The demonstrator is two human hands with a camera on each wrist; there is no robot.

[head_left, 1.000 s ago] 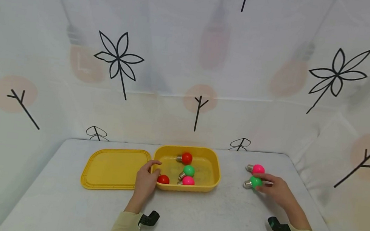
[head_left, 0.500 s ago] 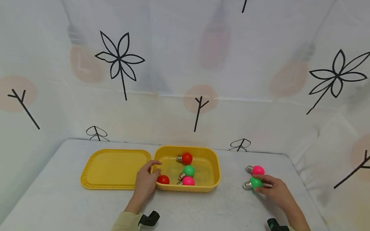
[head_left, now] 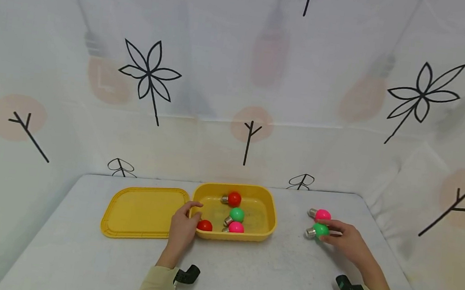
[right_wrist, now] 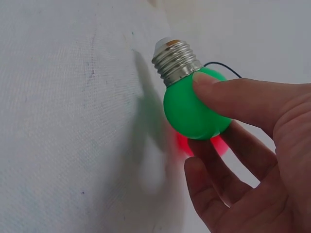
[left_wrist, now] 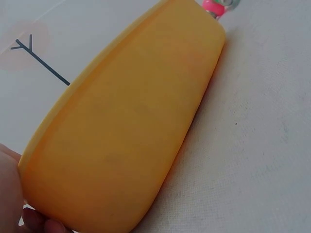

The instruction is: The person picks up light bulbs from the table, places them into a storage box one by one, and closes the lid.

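Observation:
My right hand [head_left: 346,241] pinches a green light bulb [right_wrist: 192,109] between thumb and fingers, its silver screw base pointing left in the head view. Just behind it lies a pink bulb [head_left: 322,215], partly hidden by the green one in the right wrist view. With my left hand [head_left: 183,228] I grip the left end of a yellow plastic box [left_wrist: 116,121]. Inside the box are a red bulb [head_left: 234,198] at the back, a green bulb [head_left: 237,214] in the middle, a pink bulb [head_left: 236,227] in front and another red bulb [head_left: 205,225] by my left hand.
A flat yellow lid [head_left: 143,211] lies on the table [head_left: 260,282] left of the box, close to my left hand. Patterned white cloth [head_left: 198,146] hangs behind the table and along both sides.
The right thumb and fingers have shifted slightly on the green bulb, which has barely moved. My left hand and the box stay where they were.

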